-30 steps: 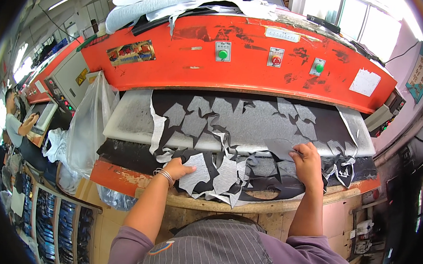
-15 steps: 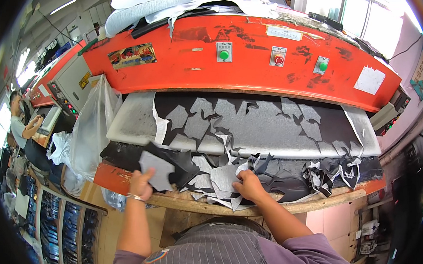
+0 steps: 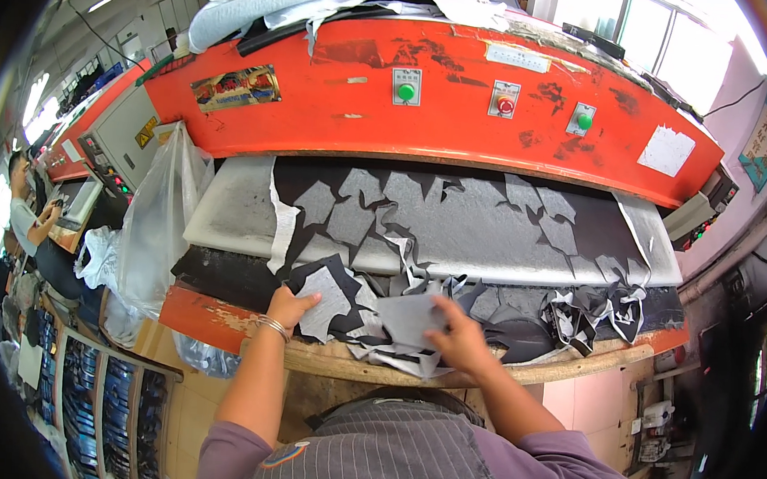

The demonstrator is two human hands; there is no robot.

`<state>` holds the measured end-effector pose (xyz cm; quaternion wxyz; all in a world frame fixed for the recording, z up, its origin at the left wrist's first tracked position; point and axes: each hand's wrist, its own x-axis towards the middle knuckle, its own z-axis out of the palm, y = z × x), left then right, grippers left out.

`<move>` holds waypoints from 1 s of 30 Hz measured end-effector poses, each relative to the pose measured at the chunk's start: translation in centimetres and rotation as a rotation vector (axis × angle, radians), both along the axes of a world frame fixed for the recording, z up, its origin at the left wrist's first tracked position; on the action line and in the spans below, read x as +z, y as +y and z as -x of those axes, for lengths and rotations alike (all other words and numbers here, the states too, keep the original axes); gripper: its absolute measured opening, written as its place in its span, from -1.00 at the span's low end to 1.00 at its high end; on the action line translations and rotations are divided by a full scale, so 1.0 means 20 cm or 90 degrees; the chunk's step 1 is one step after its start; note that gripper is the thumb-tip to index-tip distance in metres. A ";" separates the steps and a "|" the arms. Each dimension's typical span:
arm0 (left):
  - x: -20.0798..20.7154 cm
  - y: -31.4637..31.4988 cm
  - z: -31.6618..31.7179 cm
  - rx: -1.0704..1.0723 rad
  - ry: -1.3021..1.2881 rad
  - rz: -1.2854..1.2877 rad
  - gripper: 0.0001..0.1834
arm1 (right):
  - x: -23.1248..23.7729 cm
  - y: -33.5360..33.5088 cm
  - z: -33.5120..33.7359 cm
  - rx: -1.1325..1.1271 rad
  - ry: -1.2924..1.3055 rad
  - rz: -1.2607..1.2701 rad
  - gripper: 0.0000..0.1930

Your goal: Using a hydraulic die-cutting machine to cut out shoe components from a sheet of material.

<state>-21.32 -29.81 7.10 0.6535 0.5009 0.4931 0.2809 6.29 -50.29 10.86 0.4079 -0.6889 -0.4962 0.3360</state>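
Note:
My left hand is closed on a small stack of cut fabric pieces, light grey on top with black showing around their edges. Its thumb lies over the near side of the stack. To the right, my right hand pinches a single grey cut piece by its right edge, slightly blurred. Both hands are over the front ledge of a red press. Beneath and between them lie loose scraps of the same grey-and-black material.
Behind the hands, a sheet of black material with cut-out gaps covers the pale cutting board. The red press head with buttons spans above. Tangled offcuts sit on the right. A plastic bag hangs left; another person stands farther left.
My left hand has moved right with its stack, bringing it closer to the right hand. My right hand has shifted slightly right, and the grey piece in it has turned.

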 end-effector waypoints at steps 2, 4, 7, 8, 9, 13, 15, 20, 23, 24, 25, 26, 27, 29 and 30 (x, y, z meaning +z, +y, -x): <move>-0.04 0.05 -0.02 -0.010 0.149 -0.109 -0.59 | -0.06 -0.11 -0.19 -0.089 -0.156 -0.184 -0.08; -0.11 0.06 0.00 -0.027 0.133 -0.117 -0.59 | 0.11 -0.19 -0.28 -0.202 0.233 -0.146 0.07; -0.16 0.10 -0.01 0.001 0.206 -0.213 -0.60 | 0.14 -0.26 -0.46 -0.241 0.267 -0.279 -0.15; -0.16 0.09 -0.03 -0.008 0.205 -0.212 -0.60 | 0.13 -0.28 -0.50 -0.237 0.270 -0.275 -0.30; -0.15 0.07 -0.04 -0.004 0.234 -0.263 -0.60 | 0.13 -0.29 -0.52 -0.244 0.268 -0.275 -0.30; -0.01 0.00 -0.02 0.031 0.153 -0.214 -0.60 | 0.34 -0.12 -0.47 0.057 -0.137 -0.028 -0.82; 0.07 -0.05 0.06 0.061 0.022 -0.176 -0.58 | 0.37 0.06 -0.45 0.276 -0.243 -0.070 -0.80; 0.30 -0.12 0.41 0.102 -0.297 -0.177 -0.46 | 0.32 0.57 -0.26 0.487 -0.449 -0.088 -0.68; 0.36 -0.27 0.60 0.195 -0.438 -0.191 -0.23 | 0.09 0.82 -0.12 0.622 -0.574 0.086 -0.57; 0.33 -0.31 0.65 0.225 -0.445 -0.174 -0.22 | 0.04 0.87 -0.08 0.659 -0.620 0.220 -0.52; 0.31 -0.38 0.71 0.205 -0.480 -0.165 -0.28 | 0.03 0.88 -0.04 0.671 -0.631 0.212 -0.52; 0.27 -0.43 0.75 0.180 -0.517 -0.155 -0.34 | 0.02 0.88 -0.01 0.674 -0.680 0.189 -0.51; 0.23 -0.46 0.76 0.189 -0.530 -0.141 -0.33 | 0.02 0.89 0.00 0.674 -0.727 0.167 -0.49; 0.21 -0.55 0.75 0.171 -0.530 -0.142 -0.33 | 0.09 0.87 0.08 0.737 -0.798 0.183 -0.49; 0.20 -0.58 0.74 0.143 -0.526 -0.141 -0.32 | 0.12 0.86 0.11 0.790 -0.862 0.202 -0.48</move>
